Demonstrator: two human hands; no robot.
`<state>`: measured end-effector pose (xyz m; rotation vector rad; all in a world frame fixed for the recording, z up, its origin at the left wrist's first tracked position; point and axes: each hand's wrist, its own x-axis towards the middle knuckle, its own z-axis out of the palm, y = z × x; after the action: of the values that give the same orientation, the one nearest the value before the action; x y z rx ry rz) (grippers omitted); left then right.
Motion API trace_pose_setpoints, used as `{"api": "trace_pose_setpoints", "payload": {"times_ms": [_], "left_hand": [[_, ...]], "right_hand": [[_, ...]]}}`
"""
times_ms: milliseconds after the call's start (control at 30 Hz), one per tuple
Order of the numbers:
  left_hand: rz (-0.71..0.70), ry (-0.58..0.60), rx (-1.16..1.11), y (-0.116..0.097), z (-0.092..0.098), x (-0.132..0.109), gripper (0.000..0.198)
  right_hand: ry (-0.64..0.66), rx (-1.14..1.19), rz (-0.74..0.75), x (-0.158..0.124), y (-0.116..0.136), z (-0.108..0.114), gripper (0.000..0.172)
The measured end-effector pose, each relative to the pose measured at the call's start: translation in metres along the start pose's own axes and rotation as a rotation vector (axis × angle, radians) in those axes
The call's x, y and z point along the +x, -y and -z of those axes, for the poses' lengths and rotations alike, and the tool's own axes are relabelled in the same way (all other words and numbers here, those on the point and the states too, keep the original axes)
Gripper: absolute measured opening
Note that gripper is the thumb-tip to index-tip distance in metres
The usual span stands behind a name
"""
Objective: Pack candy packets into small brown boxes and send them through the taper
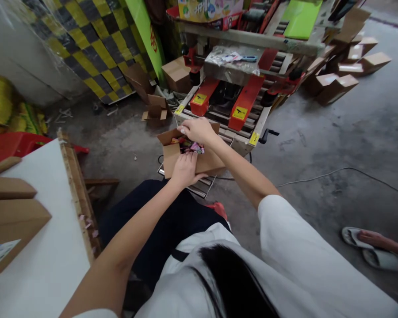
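An open cardboard box (pixel 170 159) sits in front of me on the roller conveyor, filled with small colourful wrapped packets (pixel 195 148). Across the box's near side lies my left hand (pixel 185 170), its fingertips over the packets and its thumb spread to the right along the near flap. My right hand (pixel 199 131) is at the far side, fingers closed at the upper edge of the box's far flap. Its fingertips are partly hidden, and the hand covers part of the opening.
Beyond the box stands a carton-sealing machine (pixel 240 106) with red guides and a crank. A white table (pixel 53 212) holding cardboard boxes (pixel 13 221) is at left. More cartons (pixel 334 86) lie at right. A cable (pixel 318 174) crosses the floor near someone's sandalled foot (pixel 371 238).
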<state>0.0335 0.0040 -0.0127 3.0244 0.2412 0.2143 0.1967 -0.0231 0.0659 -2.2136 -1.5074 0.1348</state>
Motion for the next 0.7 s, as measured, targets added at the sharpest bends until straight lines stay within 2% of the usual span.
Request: {"api": "trace_pose_setpoints", "payload": {"times_ms": [67, 100, 233, 333, 433, 467, 533, 633, 700], "left_hand": [[0.004, 0.03, 0.01, 0.003, -0.002, 0.002, 0.083], [0.004, 0.031, 0.007, 0.005, -0.004, 0.002, 0.08], [-0.031, -0.054, -0.043, 0.007, -0.012, -0.003, 0.066], [-0.098, -0.138, -0.071, 0.007, -0.013, -0.022, 0.06], [-0.157, -0.194, -0.05, 0.013, -0.004, -0.045, 0.056], [-0.137, -0.209, -0.023, 0.017, 0.001, -0.05, 0.061], [-0.042, -0.192, 0.038, 0.03, 0.014, -0.048, 0.087], [-0.022, 0.017, 0.06, 0.057, 0.033, -0.019, 0.135], [-0.1, 0.18, 0.028, 0.071, 0.04, 0.006, 0.143]], "right_hand": [[0.104, 0.003, 0.032, -0.02, 0.0, -0.009, 0.037], [0.111, 0.012, 0.06, -0.034, 0.0, -0.017, 0.035], [-0.001, 0.11, 0.139, -0.087, -0.01, -0.049, 0.036], [-0.078, 0.182, 0.155, -0.1, -0.017, -0.059, 0.038], [-0.072, 0.194, 0.159, -0.097, -0.019, -0.057, 0.038], [-0.061, 0.182, 0.161, -0.096, -0.019, -0.056, 0.038], [-0.038, 0.142, 0.172, -0.097, -0.017, -0.055, 0.038], [-0.006, 0.098, 0.189, -0.098, -0.014, -0.055, 0.041], [0.02, 0.09, 0.195, -0.094, -0.017, -0.053, 0.043]]}}
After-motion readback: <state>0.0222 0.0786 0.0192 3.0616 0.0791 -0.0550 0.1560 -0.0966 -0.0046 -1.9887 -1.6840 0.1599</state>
